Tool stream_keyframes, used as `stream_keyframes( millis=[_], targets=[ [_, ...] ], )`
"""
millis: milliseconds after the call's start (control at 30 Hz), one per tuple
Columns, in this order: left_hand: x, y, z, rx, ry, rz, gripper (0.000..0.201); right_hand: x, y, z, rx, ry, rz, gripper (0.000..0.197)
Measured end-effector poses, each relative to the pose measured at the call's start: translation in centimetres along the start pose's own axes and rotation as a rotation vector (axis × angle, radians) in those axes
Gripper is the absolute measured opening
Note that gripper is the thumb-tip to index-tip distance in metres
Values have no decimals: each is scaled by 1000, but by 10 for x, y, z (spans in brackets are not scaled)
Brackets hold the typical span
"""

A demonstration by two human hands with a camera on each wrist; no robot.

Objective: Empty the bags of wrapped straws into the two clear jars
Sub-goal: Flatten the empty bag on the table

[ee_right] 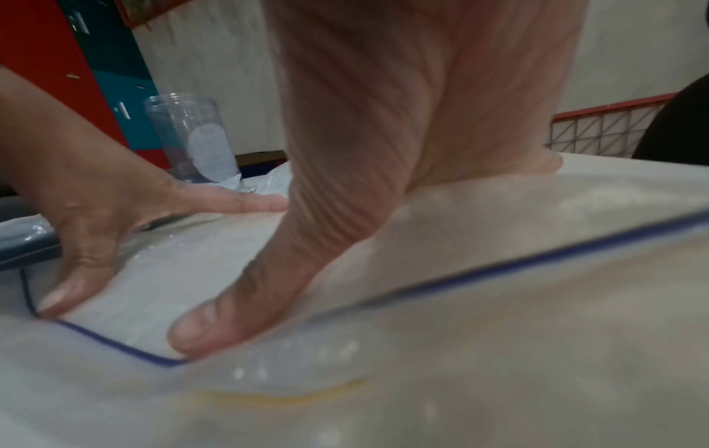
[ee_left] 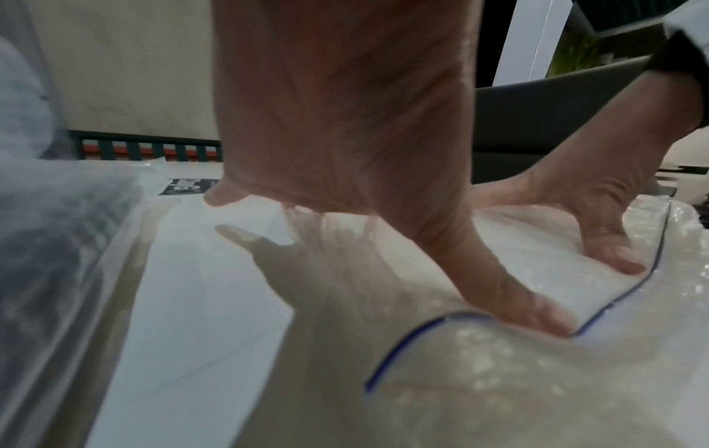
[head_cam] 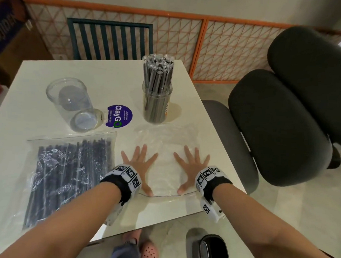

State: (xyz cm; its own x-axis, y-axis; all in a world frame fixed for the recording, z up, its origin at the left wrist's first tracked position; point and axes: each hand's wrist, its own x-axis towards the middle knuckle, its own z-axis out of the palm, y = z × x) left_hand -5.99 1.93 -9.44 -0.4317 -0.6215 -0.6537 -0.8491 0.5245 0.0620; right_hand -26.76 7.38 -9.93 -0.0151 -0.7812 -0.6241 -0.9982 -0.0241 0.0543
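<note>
A white desk (head_cam: 73, 67) seen from above, with a person's two bare forearms reaching onto it. At the left of the desk lies a clear plastic bag of straws (head_cam: 67, 174), full of dark wrapped straws and flat on the surface, its long side running away from the person. Just beyond its far end stands an empty jar (head_cam: 71, 101), clear plastic, upright and open at the top. Right of that jar a round purple sticker (head_cam: 119, 116) with white lettering lies flat on the desk.

Further right, towards the far edge, stands the full jar (head_cam: 156, 104), also clear and upright, packed with dark wrapped straws (head_cam: 158, 72) standing on end and rising well above its rim.

In front of the full jar, near the person, an empty bag (head_cam: 164, 158) of crinkled clear plastic lies spread flat on the desk. The left hand (head_cam: 138, 166) rests palm down on its left part, fingers straight and splayed wide, gripping nothing. The right hand (head_cam: 190, 170) rests palm down on its right part in the same way, fingers spread and flat. In the wrist views both thumbs press the plastic just inside a thin blue line (ee_left: 403, 348) along the bag's near edge. Each wrist wears a black band with black-and-white square markers.

Beyond the desk stands a dark slatted chair (head_cam: 109, 39), and at the right side a dark grey padded chair (head_cam: 286, 116). Behind them runs an orange lattice fence (head_cam: 220, 48).
</note>
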Motion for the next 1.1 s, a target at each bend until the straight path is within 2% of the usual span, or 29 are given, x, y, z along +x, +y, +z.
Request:
stream_keyframes(
  millis=[133, 167, 233, 267, 300, 333, 433, 500, 600, 700, 733, 800, 867, 933, 1000, 1067, 1100],
  targets=[
    [-2, 1, -15, -1, 95, 17, 132, 3, 4, -26, -8, -43, 14, 121],
    [-3, 1, -20, 1, 137, 30, 130, 3, 3, -36, -16, 5, 2, 111],
    [0, -1, -36, 28, 239, 46, 127, 3, -2, -53, -30, 221, -20, 85],
    [4, -3, -45, 48, 287, 40, 127, 4, -4, -60, -21, 320, -19, 78],
    [10, -7, -53, 65, 320, 24, 128, 8, -6, -64, 0, 368, -13, 80],
    [17, -12, -59, 70, 320, 5, 129, 14, -4, -66, 31, 349, 3, 89],
    [35, -26, -54, -23, 134, -19, 132, 33, 7, -58, 151, 55, 49, 116],
    [40, -30, -37, -133, 50, -4, 131, 42, 13, -50, 139, -58, 39, 120],
    [38, -26, -29, -189, 69, 12, 127, 40, 12, -56, 79, -75, 49, 115],
    [20, -22, -41, -354, 223, 84, 116, 24, -6, -79, 3, 20, 70, 92],
    [9, -23, -46, -468, 326, 112, 110, 18, -17, -88, -6, 89, 44, 81],
    [-15, -33, -50, -697, 583, 100, 94, 7, -43, -102, 35, 246, -109, 61],
    [-38, -55, -43, -808, 808, -34, 76, 3, -73, -108, 173, 315, -316, 47],
    [-58, -89, -23, -778, 938, -277, 62, 5, -106, -110, 359, 253, -422, 42],
    [-79, -122, 4, -738, 964, -587, 59, 12, -140, -106, 485, 166, -411, 49],
    [-100, -145, 32, -810, 886, -893, 64, 21, -168, -99, 562, 121, -319, 63],
    [-109, -153, 45, -874, 823, -997, 69, 25, -180, -94, 593, 119, -263, 69]
  ],
)
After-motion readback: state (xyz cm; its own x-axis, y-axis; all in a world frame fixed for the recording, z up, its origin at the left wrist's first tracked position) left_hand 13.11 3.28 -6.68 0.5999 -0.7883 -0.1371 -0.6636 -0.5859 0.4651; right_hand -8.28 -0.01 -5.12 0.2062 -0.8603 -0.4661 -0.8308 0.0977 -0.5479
